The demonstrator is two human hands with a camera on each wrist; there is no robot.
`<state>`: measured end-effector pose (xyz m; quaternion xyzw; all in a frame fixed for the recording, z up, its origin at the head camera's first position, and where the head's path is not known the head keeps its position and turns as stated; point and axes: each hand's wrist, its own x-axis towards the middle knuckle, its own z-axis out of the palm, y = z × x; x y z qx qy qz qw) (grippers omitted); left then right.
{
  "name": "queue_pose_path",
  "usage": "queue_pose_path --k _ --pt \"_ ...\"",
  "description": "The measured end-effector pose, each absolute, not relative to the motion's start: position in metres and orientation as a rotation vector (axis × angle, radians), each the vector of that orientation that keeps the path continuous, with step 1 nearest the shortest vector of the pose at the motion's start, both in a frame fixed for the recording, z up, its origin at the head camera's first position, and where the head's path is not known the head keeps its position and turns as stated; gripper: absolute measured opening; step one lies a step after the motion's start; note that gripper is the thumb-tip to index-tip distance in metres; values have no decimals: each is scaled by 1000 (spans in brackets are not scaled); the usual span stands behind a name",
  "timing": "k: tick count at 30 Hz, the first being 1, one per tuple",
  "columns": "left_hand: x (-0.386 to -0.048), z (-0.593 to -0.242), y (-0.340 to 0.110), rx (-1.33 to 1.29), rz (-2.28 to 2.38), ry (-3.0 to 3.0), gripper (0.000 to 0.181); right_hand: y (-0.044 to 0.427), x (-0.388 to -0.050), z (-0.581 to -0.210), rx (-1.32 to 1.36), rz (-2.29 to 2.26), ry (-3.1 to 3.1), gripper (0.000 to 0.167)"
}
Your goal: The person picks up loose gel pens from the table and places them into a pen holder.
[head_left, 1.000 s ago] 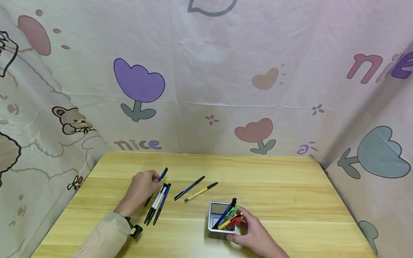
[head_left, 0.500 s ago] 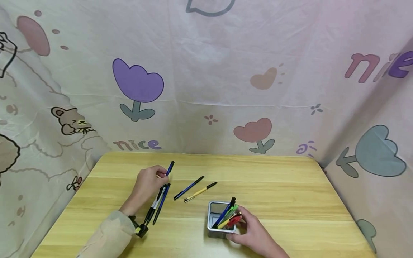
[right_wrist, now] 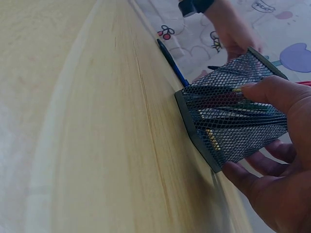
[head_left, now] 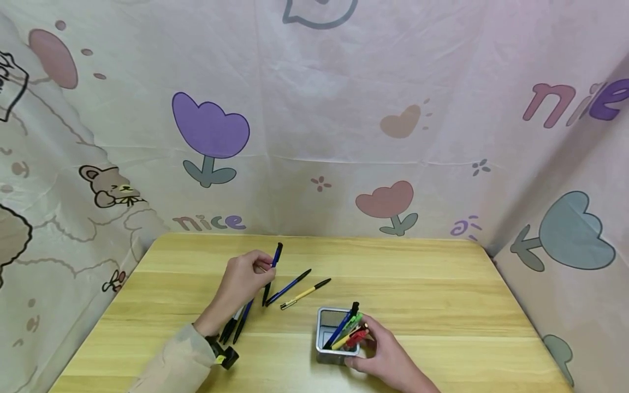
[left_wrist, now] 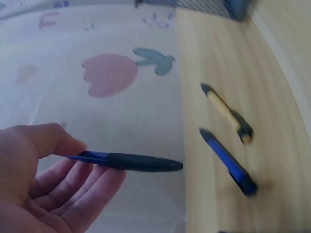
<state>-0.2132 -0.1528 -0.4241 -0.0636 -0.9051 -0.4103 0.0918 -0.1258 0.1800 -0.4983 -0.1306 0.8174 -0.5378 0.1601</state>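
Observation:
My left hand [head_left: 248,275] pinches a blue pen [left_wrist: 141,162] with a black grip between thumb and fingers, raised over the table. In the head view that pen stands steeply, its black tip near a blue pen [head_left: 289,287] lying on the wood. A yellow pen [head_left: 306,293] lies beside that one. My right hand [head_left: 388,355] holds the side of a square mesh pen holder [right_wrist: 233,114], thumb on one wall and fingers on another. Blue, green, yellow and red pens [head_left: 346,330] lean inside it. Below my left wrist lie more pens [head_left: 239,323], partly hidden.
The wooden table [head_left: 442,305] reaches back to a printed cloth [head_left: 314,109] that hangs behind it and along both sides. A black wrist camera [head_left: 227,357] sits on the left wrist, close above the tabletop.
My left hand has lifted the blue pen from beside the other pens and moved it right, turning it more upright. The right hand stays on the pen holder.

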Motion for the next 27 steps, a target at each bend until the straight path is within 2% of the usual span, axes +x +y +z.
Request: queue_pose_path --k 13,27 --pt "-191 -401 -121 -394 -1419 -2557 16 180 -127 -499 -369 -1535 2331 72" --pt "-180 -391 -99 -528 -1609 -2477 16 180 -127 -501 -380 -1540 2332 72"
